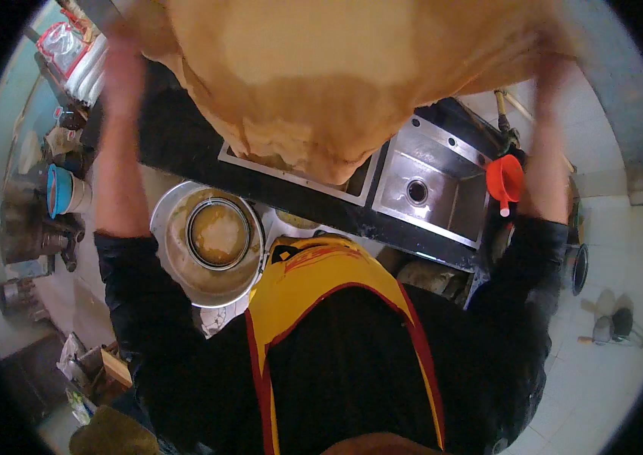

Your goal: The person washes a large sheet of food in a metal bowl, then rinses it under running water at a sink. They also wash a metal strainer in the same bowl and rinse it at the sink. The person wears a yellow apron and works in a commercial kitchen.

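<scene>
A large, wet-looking tan cloth (310, 68) hangs spread in front of me, over the left sink basin. My left hand (122, 34), blurred, is raised at its upper left side. My right hand (554, 51), also blurred, is up at the cloth's upper right edge. Both hands seem to hold the cloth by its sides, though the fingers are too blurred to make out. Below the left forearm, a wide metal pot (165, 227) holds a round metal-rimmed vessel (189, 242) with a cloudy yellowish liquid inside.
The right steel sink basin (440, 199) is set in a black countertop (185, 136). A red plastic dipper (504, 176) is near the right forearm. At far left are a blue container (59, 190) and other kitchenware. A small stool-like item (611, 330) stands on the tiled floor at right.
</scene>
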A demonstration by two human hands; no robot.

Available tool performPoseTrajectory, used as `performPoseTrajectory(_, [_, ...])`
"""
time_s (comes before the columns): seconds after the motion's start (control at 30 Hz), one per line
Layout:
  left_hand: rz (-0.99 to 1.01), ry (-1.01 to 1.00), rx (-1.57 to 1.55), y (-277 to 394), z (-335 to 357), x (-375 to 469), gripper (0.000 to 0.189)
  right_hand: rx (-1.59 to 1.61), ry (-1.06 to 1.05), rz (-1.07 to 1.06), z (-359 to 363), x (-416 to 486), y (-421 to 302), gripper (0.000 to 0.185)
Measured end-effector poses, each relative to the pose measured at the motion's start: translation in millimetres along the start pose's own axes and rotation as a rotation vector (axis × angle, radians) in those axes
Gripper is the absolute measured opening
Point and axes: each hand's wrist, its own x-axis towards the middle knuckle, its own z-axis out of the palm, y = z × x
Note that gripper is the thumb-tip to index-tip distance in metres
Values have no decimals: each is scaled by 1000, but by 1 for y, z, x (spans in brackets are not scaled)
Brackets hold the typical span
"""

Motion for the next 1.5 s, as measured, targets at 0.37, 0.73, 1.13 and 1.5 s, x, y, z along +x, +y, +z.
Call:
performPoseTrajectory(0.37, [-35, -120, -1031, -50, 15, 79, 36, 309, -558, 467, 16, 55, 51, 38])
performPoseTrajectory(0.73, [-14, -730, -457, -54, 103, -51, 31, 314, -1235, -164, 53, -116, 18, 27])
performPoseTrajectory(1.13, [-399, -542, -1958, 33, 17, 8, 31, 1101, -783, 1115, 47, -63, 26, 27])
performPoseTrajectory(1.5, [20, -759, -691, 77, 5, -15, 31, 619, -1039, 759, 42, -87, 57, 35])
